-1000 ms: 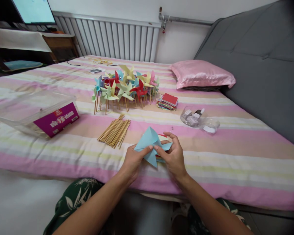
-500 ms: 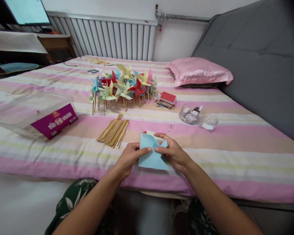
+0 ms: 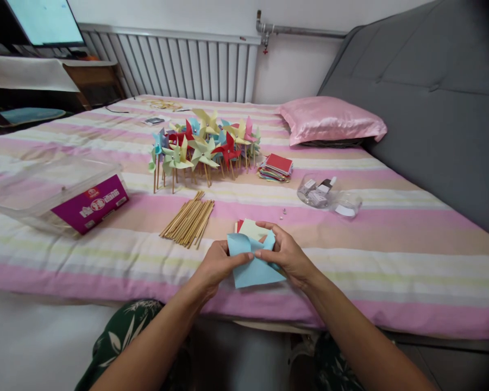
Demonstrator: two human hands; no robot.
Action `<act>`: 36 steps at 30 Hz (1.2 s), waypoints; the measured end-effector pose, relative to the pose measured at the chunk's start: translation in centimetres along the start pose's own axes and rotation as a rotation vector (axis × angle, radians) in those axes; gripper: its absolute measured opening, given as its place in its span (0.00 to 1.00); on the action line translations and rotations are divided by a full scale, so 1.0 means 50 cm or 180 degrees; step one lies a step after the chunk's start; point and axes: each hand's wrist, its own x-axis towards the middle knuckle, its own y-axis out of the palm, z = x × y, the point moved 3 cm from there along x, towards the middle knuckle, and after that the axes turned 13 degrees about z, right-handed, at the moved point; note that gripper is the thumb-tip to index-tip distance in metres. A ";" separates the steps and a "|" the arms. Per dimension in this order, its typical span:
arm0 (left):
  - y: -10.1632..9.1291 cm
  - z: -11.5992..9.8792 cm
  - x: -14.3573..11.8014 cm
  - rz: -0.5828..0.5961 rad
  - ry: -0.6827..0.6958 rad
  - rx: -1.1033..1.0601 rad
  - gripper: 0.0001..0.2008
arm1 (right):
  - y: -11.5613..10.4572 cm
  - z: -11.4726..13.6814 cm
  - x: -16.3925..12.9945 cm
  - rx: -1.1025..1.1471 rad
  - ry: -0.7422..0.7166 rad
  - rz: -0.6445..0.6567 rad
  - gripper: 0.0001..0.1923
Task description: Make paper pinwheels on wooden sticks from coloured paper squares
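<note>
Just short of the wooden sticks (image 3: 188, 220), left hand (image 3: 215, 266) and right hand (image 3: 287, 255) pinch the blue paper (image 3: 252, 269); a loosened pinch could spring its folded corners open.

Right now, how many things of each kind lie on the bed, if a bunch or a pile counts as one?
Blue paper sheet in both hands: 1
Pinwheel bunch: 1
Stick bundle: 1
Paper piles: 2
Clear tub: 1
Clear plastic bag: 1
Pillow: 1
Total: 8
</note>
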 end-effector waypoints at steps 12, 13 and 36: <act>-0.011 -0.005 0.005 -0.0307 0.0275 -0.0056 0.08 | -0.002 0.010 0.005 -0.0268 -0.0235 -0.0135 0.31; -0.012 -0.005 0.005 -0.0321 0.0270 -0.0062 0.08 | -0.003 0.012 0.005 -0.0304 -0.0230 -0.0195 0.31; -0.044 -0.020 0.000 -0.0555 0.0220 -0.1426 0.10 | 0.054 0.003 -0.018 -0.2738 -0.1343 0.0270 0.18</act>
